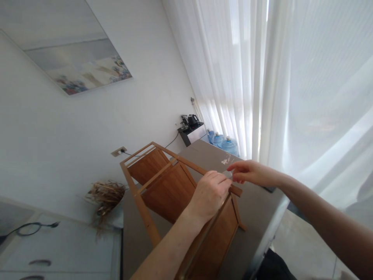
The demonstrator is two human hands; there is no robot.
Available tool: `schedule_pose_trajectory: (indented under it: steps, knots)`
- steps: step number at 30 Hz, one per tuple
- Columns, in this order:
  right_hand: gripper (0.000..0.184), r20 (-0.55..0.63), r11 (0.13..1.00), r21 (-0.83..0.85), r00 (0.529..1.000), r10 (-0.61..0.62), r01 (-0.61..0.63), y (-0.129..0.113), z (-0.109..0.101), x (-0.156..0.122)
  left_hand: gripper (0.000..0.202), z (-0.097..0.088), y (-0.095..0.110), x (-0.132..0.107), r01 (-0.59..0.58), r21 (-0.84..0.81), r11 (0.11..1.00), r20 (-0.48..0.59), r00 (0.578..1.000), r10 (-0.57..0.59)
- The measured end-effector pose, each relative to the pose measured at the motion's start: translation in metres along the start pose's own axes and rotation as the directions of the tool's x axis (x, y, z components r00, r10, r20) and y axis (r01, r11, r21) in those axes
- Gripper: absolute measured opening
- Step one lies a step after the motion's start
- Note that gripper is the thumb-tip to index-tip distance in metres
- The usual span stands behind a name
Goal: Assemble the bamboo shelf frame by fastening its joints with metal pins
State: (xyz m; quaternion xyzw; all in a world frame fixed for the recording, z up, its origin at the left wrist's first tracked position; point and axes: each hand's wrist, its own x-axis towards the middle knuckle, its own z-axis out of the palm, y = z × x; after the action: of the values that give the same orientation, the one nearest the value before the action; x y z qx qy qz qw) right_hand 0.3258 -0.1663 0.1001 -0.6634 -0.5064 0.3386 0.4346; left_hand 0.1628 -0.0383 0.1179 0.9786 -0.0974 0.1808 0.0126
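Observation:
A brown wooden shelf rack with slatted side frames and solid shelf panels lies tilted on a grey-brown table. My left hand is closed at the rack's near right corner, its fingers curled down beside the rail. A small whitish, translucent piece shows at its fingertips; its kind is too unclear to name. From the right, my right hand reaches to that piece with thumb and forefinger apart, the fingertips close to its edge. What lies under my left palm is hidden.
Behind the table stand a dark-topped cabinet with a black kettle, and several blue water bottles beside the white curtain. Dried plants stand at left, below a wall socket with a plugged-in cord.

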Motion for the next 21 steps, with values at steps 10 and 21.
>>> schedule_pose_trajectory:
  steps: [10, 21]
  knots:
    - [0.023, -0.296, 0.964, -0.254, 0.955, -0.001, -0.077, -0.019, 0.020, -0.051, 0.024, -0.022, 0.021, 0.030, 0.225, 0.094, 0.970, 0.381, 0.892, -0.244]
    - [0.037, -0.357, 0.794, -0.574, 0.934, -0.020, -0.202, -0.042, 0.067, -0.052, 0.014, -0.030, 0.020, 0.053, 0.437, -0.059, 0.898, 0.501, 0.791, -0.352]
